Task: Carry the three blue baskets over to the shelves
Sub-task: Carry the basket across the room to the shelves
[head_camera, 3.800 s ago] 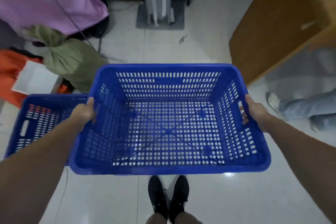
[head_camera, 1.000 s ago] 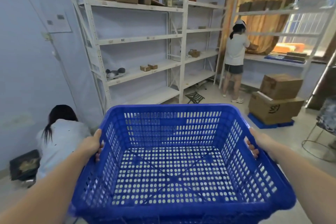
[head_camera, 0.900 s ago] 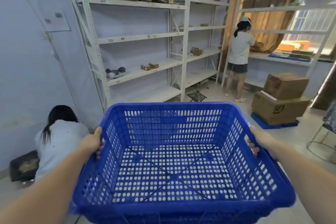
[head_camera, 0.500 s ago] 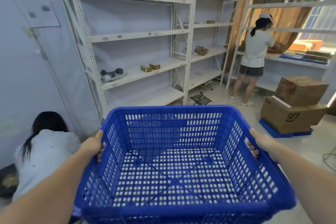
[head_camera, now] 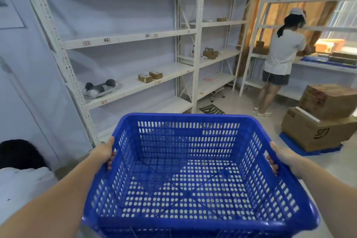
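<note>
I hold an empty blue perforated basket in front of me at waist height. My left hand grips its left rim and my right hand grips its right rim. White metal shelves stand straight ahead along the wall, just beyond the basket's far edge. The lowest shelf board shows right above the basket's far rim. No other blue basket is in view.
A person crouches at the lower left, close to my left arm. Another person stands at the right-hand shelves. Stacked cardboard boxes sit on a blue pallet at right. Small boxes and a grey bundle lie on the middle shelf.
I lifted the basket from the floor beside another basket, turned to the room and walked toward the shelves. They are nearer and larger now; both hands keep their grip.
</note>
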A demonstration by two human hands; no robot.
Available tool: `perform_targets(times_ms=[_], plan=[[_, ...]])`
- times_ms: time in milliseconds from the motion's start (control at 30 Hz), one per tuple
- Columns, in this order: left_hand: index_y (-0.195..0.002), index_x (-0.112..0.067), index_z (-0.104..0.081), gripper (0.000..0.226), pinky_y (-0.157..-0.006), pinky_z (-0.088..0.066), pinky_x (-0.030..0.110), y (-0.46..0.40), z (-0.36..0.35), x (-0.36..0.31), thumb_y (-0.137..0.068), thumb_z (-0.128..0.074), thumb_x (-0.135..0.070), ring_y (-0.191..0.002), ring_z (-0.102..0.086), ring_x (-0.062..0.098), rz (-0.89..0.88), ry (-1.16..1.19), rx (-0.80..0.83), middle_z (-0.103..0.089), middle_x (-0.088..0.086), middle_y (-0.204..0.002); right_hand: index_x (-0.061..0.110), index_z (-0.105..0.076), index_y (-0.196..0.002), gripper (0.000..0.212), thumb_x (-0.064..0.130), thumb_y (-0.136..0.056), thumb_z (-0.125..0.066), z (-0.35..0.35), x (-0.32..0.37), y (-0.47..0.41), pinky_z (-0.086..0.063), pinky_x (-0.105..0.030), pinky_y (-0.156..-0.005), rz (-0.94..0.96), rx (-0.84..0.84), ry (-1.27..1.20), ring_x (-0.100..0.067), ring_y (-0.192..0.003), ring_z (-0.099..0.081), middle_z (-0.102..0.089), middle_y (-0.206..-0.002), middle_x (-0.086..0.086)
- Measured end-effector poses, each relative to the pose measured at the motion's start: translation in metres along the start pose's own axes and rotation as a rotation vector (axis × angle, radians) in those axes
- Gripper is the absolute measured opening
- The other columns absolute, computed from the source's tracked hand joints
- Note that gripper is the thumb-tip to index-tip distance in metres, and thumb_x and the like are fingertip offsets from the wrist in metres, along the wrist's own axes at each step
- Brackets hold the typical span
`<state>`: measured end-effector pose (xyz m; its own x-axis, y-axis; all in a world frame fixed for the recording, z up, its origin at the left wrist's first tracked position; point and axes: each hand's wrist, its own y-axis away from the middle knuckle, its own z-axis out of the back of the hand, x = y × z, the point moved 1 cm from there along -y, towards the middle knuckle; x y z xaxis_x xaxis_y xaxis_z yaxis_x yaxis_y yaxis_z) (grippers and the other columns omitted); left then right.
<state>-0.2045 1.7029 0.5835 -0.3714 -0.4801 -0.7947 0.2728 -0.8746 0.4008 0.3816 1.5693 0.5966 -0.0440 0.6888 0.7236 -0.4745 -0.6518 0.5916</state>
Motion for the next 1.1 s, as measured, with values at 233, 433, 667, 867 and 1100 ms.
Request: perform_targets(times_ms=[233, 433, 667, 867, 1100], plan=[[-0.074, -0.004, -0.052, 0.064, -0.05, -0.042, 0.033, -0.073, -0.04, -0.059, -0.103, -0.033, -0.059, -0.042, -0.04, 0.023, 0.02, 0.05, -0.058, -0.045, 0.008, -0.048, 0.003, -0.05, -0.072, 0.065, 0.058, -0.104, -0.032, -0.014, 0.095, -0.115, -0.038, -0.033, -0.051, 0.07, 0.036, 0.05, -0.024, -0.042, -0.04, -0.046, -0.056, -0.013], [-0.07, -0.006, -0.051, 0.065, -0.052, -0.043, 0.033, -0.135, -0.047, -0.088, -0.104, -0.032, -0.059, -0.042, -0.042, 0.023, 0.046, 0.072, -0.14, -0.046, 0.009, -0.05, 0.004, -0.049, -0.073, 0.063, 0.057, -0.105, -0.032, -0.053, 0.179, -0.193, -0.038, -0.032, -0.05, 0.135, 0.068, 0.104, -0.023, -0.042, -0.039, -0.045, -0.056, -0.012], [-0.073, -0.006, -0.052, 0.068, -0.056, -0.046, 0.036, -0.24, -0.048, -0.109, -0.103, -0.029, -0.062, -0.044, -0.043, 0.023, 0.11, 0.064, -0.191, -0.046, 0.009, -0.052, 0.006, -0.048, -0.07, 0.064, 0.055, -0.106, -0.029, -0.124, 0.277, -0.288, -0.035, -0.032, -0.049, 0.216, 0.114, 0.175, -0.022, -0.045, -0.038, -0.044, -0.058, -0.011], [-0.068, -0.008, -0.052, 0.071, -0.07, -0.05, 0.045, -0.333, -0.054, -0.119, -0.1, -0.027, -0.066, -0.045, -0.049, 0.025, 0.189, 0.062, -0.26, -0.049, 0.009, -0.048, 0.006, -0.05, -0.07, 0.068, 0.061, -0.103, -0.028, -0.195, 0.359, -0.395, -0.039, -0.035, -0.052, 0.181, 0.142, 0.266, -0.024, -0.042, -0.042, -0.046, -0.055, -0.012], [-0.065, -0.004, -0.063, 0.086, -0.09, -0.055, 0.051, -0.406, -0.071, -0.124, -0.095, -0.022, -0.073, -0.055, -0.067, 0.035, 0.281, 0.014, -0.369, -0.063, 0.017, -0.05, 0.002, -0.052, -0.069, 0.071, 0.063, -0.101, -0.033, -0.26, 0.421, -0.504, -0.044, -0.038, -0.053, 0.201, 0.221, 0.298, -0.027, -0.042, -0.046, -0.049, -0.056, -0.016]])
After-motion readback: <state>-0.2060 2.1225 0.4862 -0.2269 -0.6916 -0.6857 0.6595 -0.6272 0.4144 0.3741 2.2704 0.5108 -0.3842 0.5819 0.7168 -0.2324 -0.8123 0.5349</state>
